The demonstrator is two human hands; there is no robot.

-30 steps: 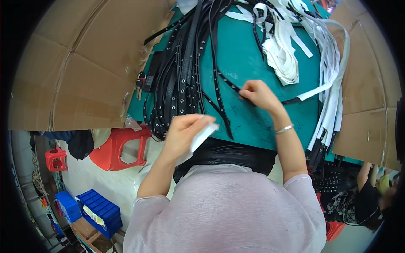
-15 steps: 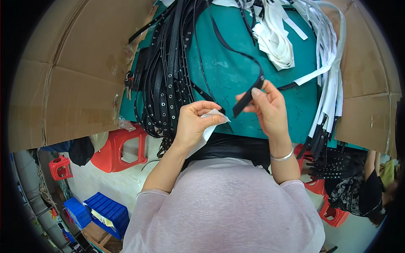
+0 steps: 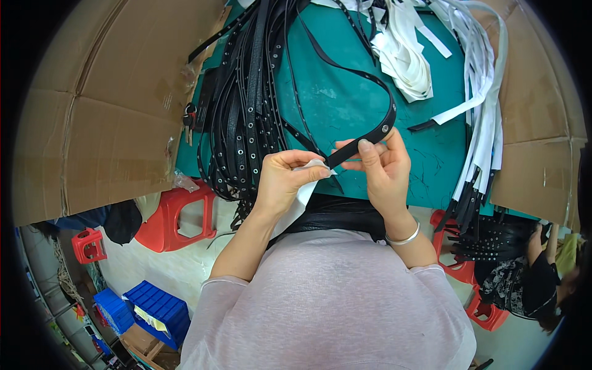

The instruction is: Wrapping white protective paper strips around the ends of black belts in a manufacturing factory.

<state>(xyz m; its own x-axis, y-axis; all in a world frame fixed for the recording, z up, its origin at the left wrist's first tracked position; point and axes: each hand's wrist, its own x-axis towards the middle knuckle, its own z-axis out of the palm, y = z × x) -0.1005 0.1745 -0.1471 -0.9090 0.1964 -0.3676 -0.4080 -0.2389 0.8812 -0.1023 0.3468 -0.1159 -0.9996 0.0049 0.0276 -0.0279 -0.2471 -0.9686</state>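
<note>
My left hand [image 3: 284,179] pinches a white strip [image 3: 302,196] of paper or cloth that hangs down toward my lap. My right hand [image 3: 387,168] grips the end part of a black belt [image 3: 377,131] with metal eyelets between thumb and fingers. The belt's end meets the white strip at my left fingertips; whether the two are joined there is hidden. From my right hand the belt loops up and back over the green tabletop [image 3: 333,105]. Left of my hands lies a thick bundle of black eyeleted belts [image 3: 250,111].
White strips [image 3: 404,65] lie folded at the back. More white strips with black ends [image 3: 484,135] hang at the right edge. Cardboard walls [image 3: 123,111] flank both sides. Keys [image 3: 189,117] lie at the left. Red stools [image 3: 163,219], blue bins [image 3: 157,311] and another person [image 3: 524,277] are around the table.
My right hand has moved left and down, bringing the black belt's end to my left fingertips. The belt's loop has swung wider. My left hand stays in place.
</note>
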